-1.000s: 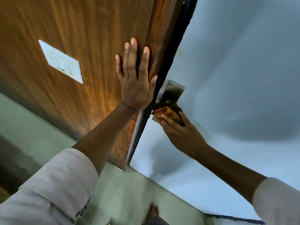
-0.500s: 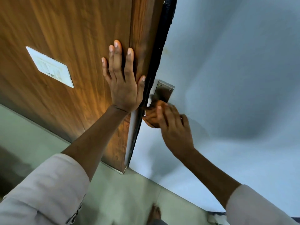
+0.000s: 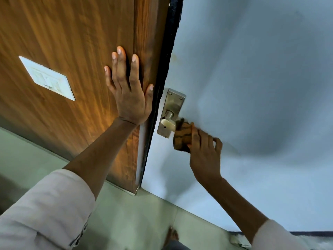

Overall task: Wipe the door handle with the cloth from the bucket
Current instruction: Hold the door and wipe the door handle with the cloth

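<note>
A single head-worn wide-angle view looks forward and down, close to the wooden panel (image 3: pixel 68 51) and grey door (image 3: pixel 252 87); straight edges bow, perhaps from lens distortion, and floor (image 3: pixel 137 222) fills the bottom.

Bare foot (image 3: pixel 172 235) on tiled floor (image 3: pixel 126 222)

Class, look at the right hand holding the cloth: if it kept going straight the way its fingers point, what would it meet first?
The right hand points up-left, cloth leading. First in line is the cream door handle, which the cloth seems already to touch, then the metal backplate. Depth is hard to judge.
</note>
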